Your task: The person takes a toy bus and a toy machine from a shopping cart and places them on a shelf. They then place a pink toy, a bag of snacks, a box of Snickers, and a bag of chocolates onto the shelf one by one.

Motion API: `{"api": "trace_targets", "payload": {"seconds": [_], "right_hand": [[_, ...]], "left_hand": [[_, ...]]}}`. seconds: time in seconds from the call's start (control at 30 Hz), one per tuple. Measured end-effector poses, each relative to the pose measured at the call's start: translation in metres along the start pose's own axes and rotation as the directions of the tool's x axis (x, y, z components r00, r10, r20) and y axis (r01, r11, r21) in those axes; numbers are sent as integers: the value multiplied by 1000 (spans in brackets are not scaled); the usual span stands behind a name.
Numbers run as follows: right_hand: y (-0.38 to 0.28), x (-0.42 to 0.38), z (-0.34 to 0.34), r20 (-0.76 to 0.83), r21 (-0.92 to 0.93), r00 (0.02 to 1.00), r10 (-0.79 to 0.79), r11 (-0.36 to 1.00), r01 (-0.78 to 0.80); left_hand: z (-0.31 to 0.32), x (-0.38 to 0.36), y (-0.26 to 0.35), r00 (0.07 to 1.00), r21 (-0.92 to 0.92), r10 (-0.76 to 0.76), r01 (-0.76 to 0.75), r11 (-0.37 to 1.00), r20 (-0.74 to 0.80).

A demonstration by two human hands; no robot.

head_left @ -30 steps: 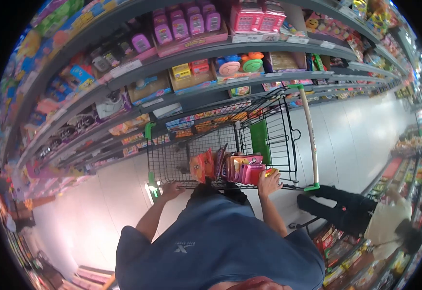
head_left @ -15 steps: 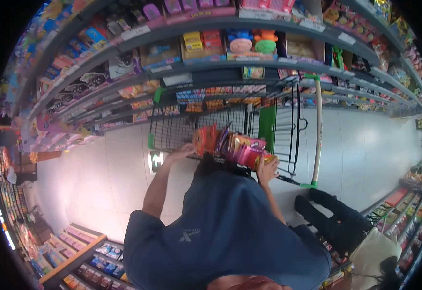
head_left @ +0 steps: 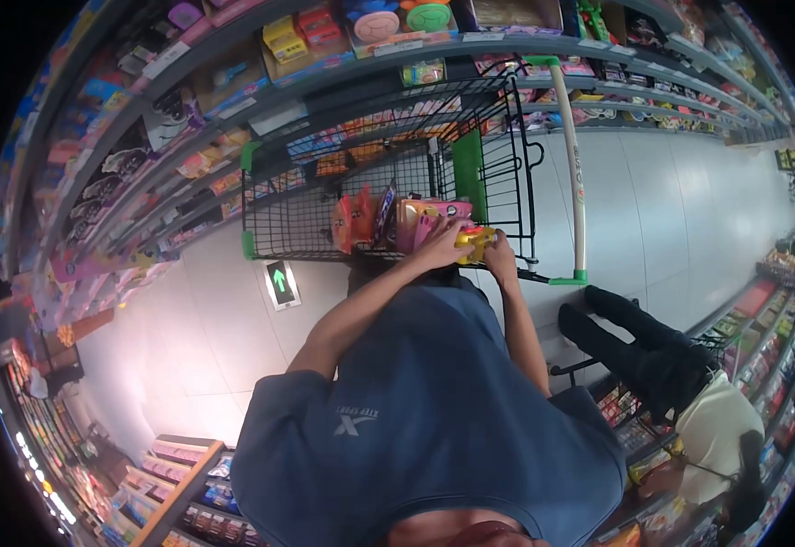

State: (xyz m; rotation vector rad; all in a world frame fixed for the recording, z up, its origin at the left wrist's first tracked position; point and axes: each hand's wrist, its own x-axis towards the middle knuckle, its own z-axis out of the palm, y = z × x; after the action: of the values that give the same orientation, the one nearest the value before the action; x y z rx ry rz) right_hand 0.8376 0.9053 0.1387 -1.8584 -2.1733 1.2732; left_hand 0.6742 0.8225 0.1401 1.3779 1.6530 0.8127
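A shopping cart of black wire (head_left: 302, 219) with green corners stands in front of me. Along its near side is a row of colourful packets: orange-red packets (head_left: 353, 221), a dark purple packet (head_left: 385, 214) and pink packets (head_left: 413, 217). My left hand (head_left: 443, 244) reaches across to the right end of this row, its fingers closed at a small yellow packet (head_left: 474, 246) beside the pink ones. My right hand (head_left: 501, 257) grips the same yellow packet from its right side. Parts of the packets are hidden under my left hand.
Shelves of boxed and bagged goods (head_left: 324, 87) run just beyond the cart. The cart's pale handle (head_left: 572, 173) is at the right. A person in dark trousers (head_left: 634, 342) stands close on my right. A green arrow sign (head_left: 280, 284) lies on the floor.
My left hand has moved right, from the orange-red packets to the yellow packet at my right hand. The view has shifted, so the cart appears further up and left.
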Motion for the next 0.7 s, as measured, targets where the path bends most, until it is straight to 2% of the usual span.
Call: {"api": "trace_targets", "payload": {"seconds": [0.07, 0.17, 0.27, 0.37, 0.4, 0.43, 0.47, 0.5, 0.53, 0.57, 0.6, 0.67, 0.7], "right_hand": [[4, 2, 7, -30, -12, 999, -32, 999, 32], [10, 9, 14, -75, -80, 994, -77, 994, 71], [8, 8, 12, -100, -140, 991, -93, 987, 79], [7, 9, 10, -98, -178, 991, -92, 981, 74], [11, 11, 11, -107, -93, 990, -95, 992, 85], [16, 15, 13, -116, -5, 989, -96, 995, 96], [22, 18, 12, -118, -2, 989, -90, 996, 90], [21, 17, 7, -97, 93, 981, -166, 980, 175], [17, 14, 0, -82, 188, 966, -245, 948, 256], [-2, 1, -16, -34, 331, 973, -229, 916, 227], [-16, -7, -30, 39, 374, 979, -202, 911, 174], [-25, -7, -33, 120, 566, 978, -171, 821, 74], [-28, -4, -31, 126, 624, 975, -184, 779, 66]], "left_hand": [[12, 2, -6, 994, 251, -112, 110, 962, -5], [11, 1, 1, 982, 308, -187, 167, 937, 35], [17, 2, -20, 991, 273, -112, 88, 958, 73], [6, 1, -10, 992, 206, -110, 93, 974, 70], [3, 4, -9, 992, 211, -106, 90, 973, 71], [0, 7, -9, 994, 98, -95, 91, 991, 43], [-4, 8, -9, 996, -20, -91, 91, 996, 20], [-11, 5, -1, 996, -16, -89, 90, 996, 24], [-24, 1, 13, 984, -112, -175, 178, 978, 31], [-33, -1, 20, 966, -204, -257, 260, 944, 44], [-38, -1, 17, 966, -198, -254, 257, 946, 41], [-48, -2, 8, 949, -493, -258, 141, 859, -179], [-57, -3, 9, 948, -489, -259, 139, 861, -185]]}}
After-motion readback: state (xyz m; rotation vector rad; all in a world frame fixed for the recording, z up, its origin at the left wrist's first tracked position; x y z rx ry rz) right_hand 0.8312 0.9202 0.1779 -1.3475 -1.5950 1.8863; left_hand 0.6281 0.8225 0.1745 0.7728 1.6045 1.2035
